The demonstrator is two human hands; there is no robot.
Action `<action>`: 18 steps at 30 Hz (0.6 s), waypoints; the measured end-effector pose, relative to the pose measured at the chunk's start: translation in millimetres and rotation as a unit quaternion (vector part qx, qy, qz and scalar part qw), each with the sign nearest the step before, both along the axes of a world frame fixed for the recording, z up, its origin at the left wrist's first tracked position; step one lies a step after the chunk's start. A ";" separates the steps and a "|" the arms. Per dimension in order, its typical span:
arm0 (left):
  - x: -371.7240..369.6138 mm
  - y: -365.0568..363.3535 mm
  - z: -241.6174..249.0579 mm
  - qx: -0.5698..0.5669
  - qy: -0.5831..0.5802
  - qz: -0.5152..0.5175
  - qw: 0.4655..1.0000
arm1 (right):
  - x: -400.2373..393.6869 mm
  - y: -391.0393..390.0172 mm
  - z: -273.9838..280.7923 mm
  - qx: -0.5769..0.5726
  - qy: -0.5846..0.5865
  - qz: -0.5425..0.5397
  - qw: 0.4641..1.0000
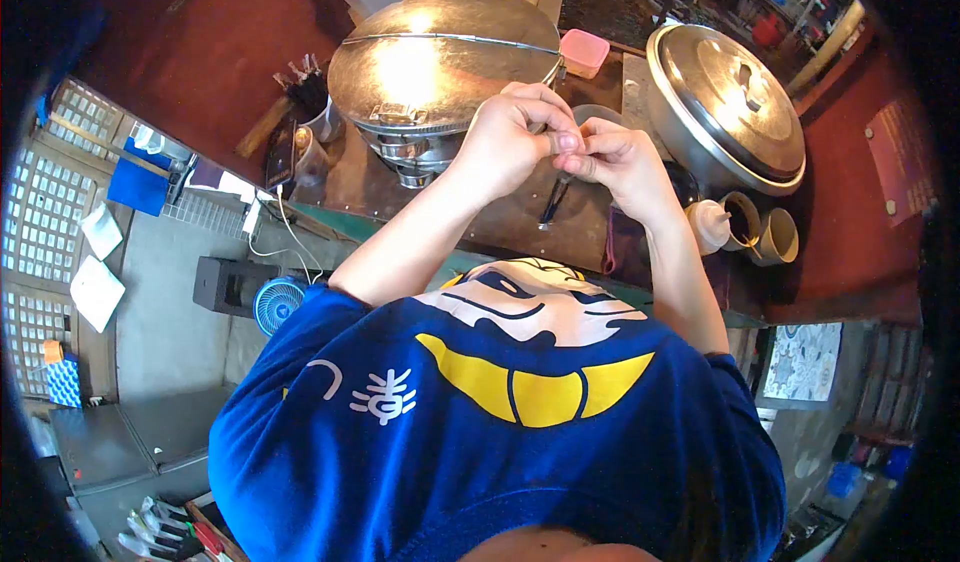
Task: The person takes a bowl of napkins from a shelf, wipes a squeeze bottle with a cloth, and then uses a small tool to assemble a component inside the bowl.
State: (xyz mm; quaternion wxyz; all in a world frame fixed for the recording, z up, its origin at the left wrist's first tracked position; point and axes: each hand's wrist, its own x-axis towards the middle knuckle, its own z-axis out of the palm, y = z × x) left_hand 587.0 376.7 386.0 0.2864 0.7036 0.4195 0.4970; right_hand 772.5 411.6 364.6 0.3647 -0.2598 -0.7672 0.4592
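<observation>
My left hand [515, 132] and my right hand [625, 167] meet in front of me over the wooden counter [500, 224]. Both are closed in a pinch, thumbs against fingers, with the fingertips touching or nearly so. Whatever lies between them is too small to make out. Just below the fingertips, a dark slim utensil with a shiny end [553, 202] rests on the counter. Behind my left hand stands a large round metal chafing dish [440, 62] with its lid down. Partly hidden behind my fingers is a clear rounded rim [598, 114].
Right of my hands sits a big lidded metal pot [728, 107]. Near it are a squeeze bottle [708, 225] and two cups [775, 237]. A pink-lidded container [584, 52] stands at the back. Leftward are a phone [281, 154], a plastic cup [310, 157] and a blue fan [280, 305].
</observation>
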 end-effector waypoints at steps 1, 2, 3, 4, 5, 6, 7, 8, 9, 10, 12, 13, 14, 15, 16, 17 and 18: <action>-0.3 -1.4 1.6 0.016 0.012 0.008 1.000 | -1.4 -1.3 1.8 0.010 0.004 0.003 1.000; -0.8 -1.2 1.6 0.012 0.004 0.014 1.000 | -2.5 -2.2 3.0 0.019 0.008 0.005 1.000; -1.1 -1.2 1.0 0.008 -0.003 0.020 1.000 | -3.2 -3.0 2.8 0.023 0.003 0.000 1.000; -1.0 -1.0 0.4 0.004 -0.010 0.026 1.000 | -3.6 -3.7 2.3 0.027 -0.003 -0.007 1.000; -0.2 -0.7 0.5 0.004 -0.013 0.028 1.000 | -3.5 -4.2 2.8 0.032 -0.009 -0.013 0.999; 0.3 -0.7 0.5 0.004 -0.015 0.031 0.999 | -3.7 -6.7 6.4 0.063 -0.041 -0.036 0.996; 0.6 -0.7 0.6 0.004 -0.017 0.035 0.999 | -3.9 -11.0 12.5 0.095 -0.073 -0.059 0.991; 0.5 -0.3 -0.2 -0.006 -0.029 0.020 0.999 | -4.2 -14.2 16.0 0.125 -0.104 -0.080 0.983; -0.2 0.3 -2.1 -0.016 -0.039 0.006 0.999 | -5.1 -15.5 14.3 0.133 -0.076 -0.100 0.983; -1.1 0.5 -4.6 -0.027 -0.050 -0.009 0.998 | -6.5 -16.2 9.7 0.140 -0.047 -0.120 0.982; 3.7 -5.5 -14.0 -0.039 -0.091 -0.014 0.995 | -8.9 -17.3 1.1 0.126 0.005 -0.162 0.979; 8.0 -9.3 -22.1 -0.045 -0.112 -0.018 0.993 | -10.6 -18.4 -3.3 0.104 0.028 -0.186 0.977; 12.0 -11.9 -35.5 -0.004 -0.096 -0.011 0.995 | -11.9 -18.8 -6.5 0.082 0.052 -0.209 0.973; 14.7 -16.0 -45.3 0.020 -0.018 0.035 0.999 | -13.1 -18.9 -8.8 0.066 0.072 -0.217 0.971; 20.1 -22.2 -46.8 -0.012 -0.001 0.067 0.998 | -14.8 -19.4 -11.2 0.048 0.093 -0.223 0.969; 25.0 -26.1 -48.2 -0.046 0.016 0.099 0.994 | -15.9 -20.3 -14.3 0.028 0.113 -0.230 0.966; 27.4 -25.8 -52.3 -0.054 0.003 0.114 0.992 | -15.4 -19.6 -18.0 0.044 0.105 -0.226 0.967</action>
